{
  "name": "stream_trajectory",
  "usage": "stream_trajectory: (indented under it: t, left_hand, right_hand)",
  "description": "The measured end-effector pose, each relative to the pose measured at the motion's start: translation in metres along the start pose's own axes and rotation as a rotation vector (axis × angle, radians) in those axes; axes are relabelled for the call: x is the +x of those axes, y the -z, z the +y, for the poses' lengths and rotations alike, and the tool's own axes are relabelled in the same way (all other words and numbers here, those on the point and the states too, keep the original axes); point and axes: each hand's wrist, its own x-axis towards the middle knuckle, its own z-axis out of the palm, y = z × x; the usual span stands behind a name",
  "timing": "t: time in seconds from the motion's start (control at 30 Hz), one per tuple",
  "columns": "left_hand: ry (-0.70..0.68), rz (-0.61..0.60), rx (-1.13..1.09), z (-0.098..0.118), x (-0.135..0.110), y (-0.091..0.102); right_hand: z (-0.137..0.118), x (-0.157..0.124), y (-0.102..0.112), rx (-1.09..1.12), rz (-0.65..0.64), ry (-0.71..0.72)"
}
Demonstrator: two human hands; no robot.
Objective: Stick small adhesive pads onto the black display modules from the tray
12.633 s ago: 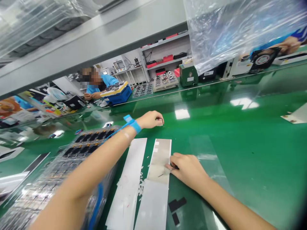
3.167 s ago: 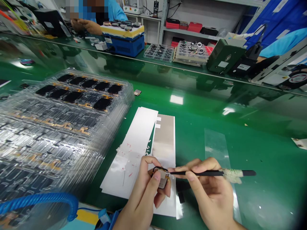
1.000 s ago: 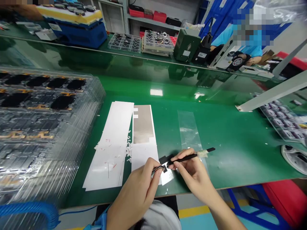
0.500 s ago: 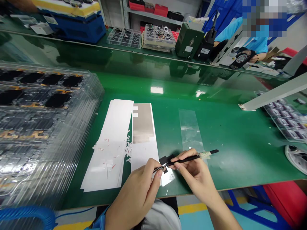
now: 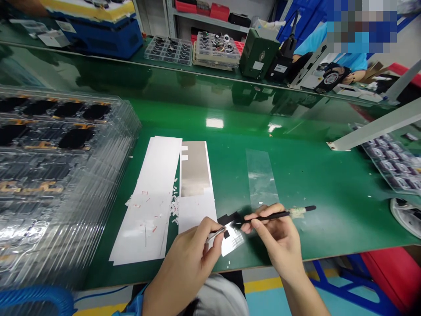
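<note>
Between the thumb and forefinger of my left hand (image 5: 192,259) is a small, thin, shiny piece with a metallic edge (image 5: 215,234); the fingers hide part of it. My right hand (image 5: 279,237) is closed round slim black tweezers (image 5: 274,216) with pale tape wrapped near the rear end. Their tip points left and lies a short way from the shiny piece. Beneath the two hands is a white sheet with black patches and fine lines (image 5: 234,243). Just left of it lies a white sheet with a grey-brown film (image 5: 195,169).
Long white paper strips (image 5: 148,175) lie left of centre, with white scraps (image 5: 175,206) beside them. A tall stack of clear trays (image 5: 108,175) fills the left side. A clear plastic sheet (image 5: 261,175) lies beyond my right hand. A white post (image 5: 371,129) stands at right.
My right hand has moved right with the tweezers, drawing their tip away from the shiny piece. The piece has turned slightly in my left hand, showing more of its bright edge.
</note>
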Motion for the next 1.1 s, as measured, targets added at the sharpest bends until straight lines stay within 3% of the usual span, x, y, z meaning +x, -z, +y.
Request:
stream_trajectory:
  t: [0.13,0.3,0.43,0.63,0.8,1.1]
  left_hand:
    - [0.027,0.122,-0.122,0.01,0.001,0.007]
    - [0.009,0.222,-0.224,0.016,0.005,0.01]
    - [-0.035,0.267,-0.255,0.011,0.009,0.01]
    - [-0.092,0.275,-0.195,0.002,0.008,0.006]
    - [-0.148,0.275,-0.099,-0.004,0.007,0.002]
    - [-0.123,0.229,-0.065,-0.001,0.009,0.004]
  right_hand:
    - [-0.013,-0.009,-0.01,0.082,0.085,0.174]
    - [-0.032,-0.022,-0.045,0.129,0.126,0.293]
    - [-0.031,-0.02,-0.065,0.129,0.091,0.341]
    - [-0.02,-0.006,-0.074,0.043,0.014,0.561]
    - [-0.013,-0.005,-0.081,0.019,0.036,0.547]
    - [-0.002,-0.002,-0.084,0.082,0.087,0.535]
